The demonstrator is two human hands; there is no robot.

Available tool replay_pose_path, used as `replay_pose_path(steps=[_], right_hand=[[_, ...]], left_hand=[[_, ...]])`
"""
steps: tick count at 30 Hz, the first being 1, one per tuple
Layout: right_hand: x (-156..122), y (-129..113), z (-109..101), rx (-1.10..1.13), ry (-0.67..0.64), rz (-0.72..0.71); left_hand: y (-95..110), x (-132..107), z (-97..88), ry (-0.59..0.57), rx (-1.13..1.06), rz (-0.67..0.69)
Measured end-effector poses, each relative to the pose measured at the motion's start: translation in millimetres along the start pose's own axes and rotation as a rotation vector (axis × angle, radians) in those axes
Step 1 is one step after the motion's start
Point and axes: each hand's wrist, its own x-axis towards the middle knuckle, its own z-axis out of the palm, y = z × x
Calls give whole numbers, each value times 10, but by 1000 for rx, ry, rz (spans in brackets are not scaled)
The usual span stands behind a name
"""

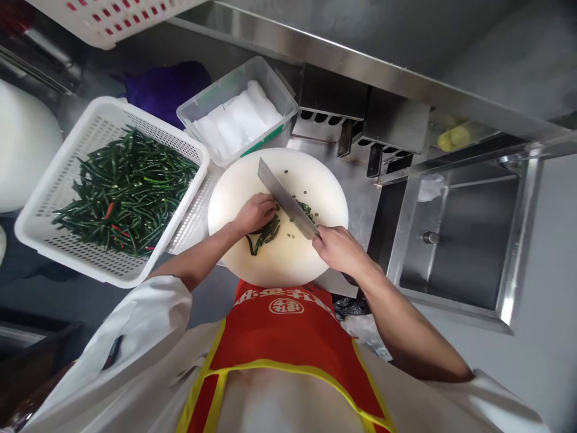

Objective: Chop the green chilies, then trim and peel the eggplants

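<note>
Slicing appears to be under way on a round white plastic cutting board (pixel 234 192), where the left hand (pixel 256 214), fingers curled together, holds down slender dark-green chili peppers (pixel 269 233) toward 7 o'clock and the right hand (pixel 340 249) is clamped on the handle end of a broad steel knife (pixel 287 198), its tip near 11; cut green pieces (pixel 305 207) lie toward 2, a white perforated plastic basket (pixel 101 123) heaped with more sits at 9, and the next stroke seems to call for fingertips tucked behind the blade
</note>
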Motion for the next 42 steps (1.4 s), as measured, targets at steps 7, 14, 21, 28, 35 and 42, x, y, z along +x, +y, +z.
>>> replay_pose_path(steps=[7,14,21,28,35,42], right_hand=[[79,-32,28,-34,-77,-30],[398,-24,267,-41,-10,-54],[208,58,4,-80,-33,-67],[240,-9,49,-101,-108,-96],[457,-46,40,-91,-85,-94],[319,-73,-68,-52,-112,-96]], left_hand=[[-5,-48,36,1,21,-13],[-1,-71,10,28,24,-22],[23,-182,-47,58,57,-147],[6,-148,13,21,41,-162],[23,-166,-45,39,40,-143],[45,-274,-61,59,51,-176]])
